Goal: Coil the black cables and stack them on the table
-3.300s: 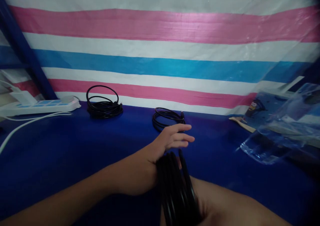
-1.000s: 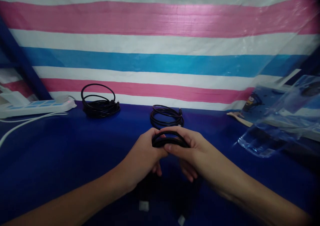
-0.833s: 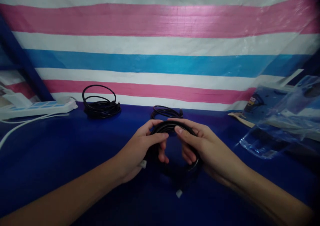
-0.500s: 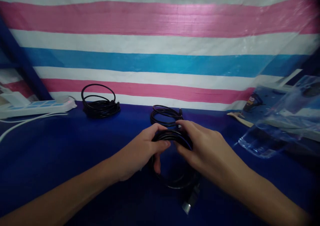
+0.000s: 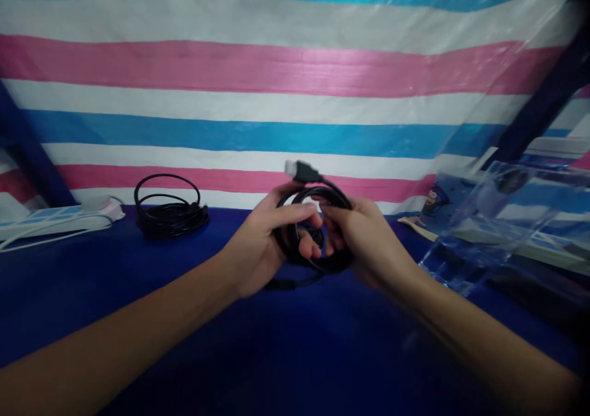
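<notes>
The step in hand seems to be gathering and handling the coil, which is up off the table between both hands. The left hand grips its nine o'clock side, thumb across the loops and fingers curled through the middle; the right hand pinches its three o'clock side between thumb and fingers. A plug sticks out at eleven o'clock, and a dark, blurred end hangs at seven. Any next move would probably call for firm pressure on both sides, so the loops stay together and the loose ends don't snag

At three o'clock, well apart, is a clear container; glare hides whether it holds anything. A blue case is just beside it. The other coil lies at nine, near the power strip
</notes>
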Action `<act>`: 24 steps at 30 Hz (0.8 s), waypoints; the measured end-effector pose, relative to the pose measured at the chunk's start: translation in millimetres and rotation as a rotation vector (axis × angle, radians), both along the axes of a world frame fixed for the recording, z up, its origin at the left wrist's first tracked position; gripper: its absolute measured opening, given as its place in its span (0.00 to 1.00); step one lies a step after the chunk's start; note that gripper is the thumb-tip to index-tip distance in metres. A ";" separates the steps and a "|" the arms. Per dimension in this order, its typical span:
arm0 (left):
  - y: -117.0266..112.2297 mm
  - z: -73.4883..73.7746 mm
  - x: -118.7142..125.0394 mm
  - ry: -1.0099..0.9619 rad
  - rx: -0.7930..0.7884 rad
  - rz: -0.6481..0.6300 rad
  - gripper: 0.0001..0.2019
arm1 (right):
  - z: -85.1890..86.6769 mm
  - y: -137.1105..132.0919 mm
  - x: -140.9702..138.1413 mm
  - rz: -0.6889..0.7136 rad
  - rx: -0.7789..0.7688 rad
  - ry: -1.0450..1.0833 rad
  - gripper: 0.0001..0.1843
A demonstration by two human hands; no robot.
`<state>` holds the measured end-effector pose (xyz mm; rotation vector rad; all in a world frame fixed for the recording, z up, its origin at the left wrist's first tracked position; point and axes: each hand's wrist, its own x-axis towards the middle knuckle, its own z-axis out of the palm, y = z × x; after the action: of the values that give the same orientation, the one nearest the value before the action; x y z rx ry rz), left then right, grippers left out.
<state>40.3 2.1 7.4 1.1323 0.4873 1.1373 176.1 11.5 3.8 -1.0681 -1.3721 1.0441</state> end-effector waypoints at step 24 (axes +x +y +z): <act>92.9 86.2 -5.7 0.413 0.814 0.572 0.12 | 98.0 78.6 -4.8 0.126 0.497 -0.196 0.08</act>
<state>34.6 95.0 93.7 2.0425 0.7224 1.6773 171.2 90.1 101.9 -0.7312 -1.7603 0.6416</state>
